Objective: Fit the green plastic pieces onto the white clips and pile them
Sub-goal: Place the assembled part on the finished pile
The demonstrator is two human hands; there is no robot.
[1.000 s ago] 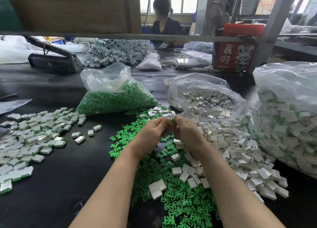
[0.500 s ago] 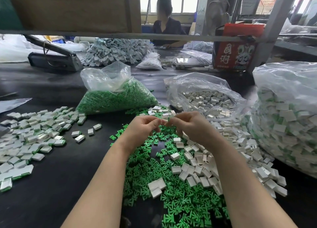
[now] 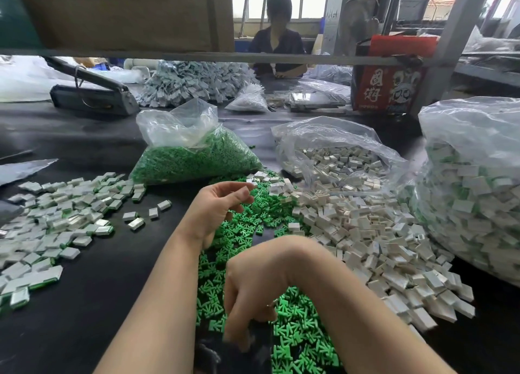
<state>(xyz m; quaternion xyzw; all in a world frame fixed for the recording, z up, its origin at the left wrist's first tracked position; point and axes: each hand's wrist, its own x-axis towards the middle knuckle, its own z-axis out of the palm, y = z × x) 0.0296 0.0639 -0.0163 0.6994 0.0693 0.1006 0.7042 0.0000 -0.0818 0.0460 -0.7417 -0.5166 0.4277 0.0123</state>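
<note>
Low down, the right hand [image 3: 253, 297] curls its fingers onto the loose green plastic pieces [image 3: 298, 334] — whether it pinches one I cannot tell. Its partner, the left hand [image 3: 216, 205], hovers relaxed and holding nothing (fingers loosely bent) beside the white clips [image 3: 365, 233], with assembled ones piled at far left [image 3: 53, 216].

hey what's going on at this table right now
A person is fitting green pieces into white clips at a black table. The right hand reaches down into the loose green pieces, while the left hand hovers above them, seemingly empty. Finished clips lie piled on the left; bags of parts stand behind.
</note>
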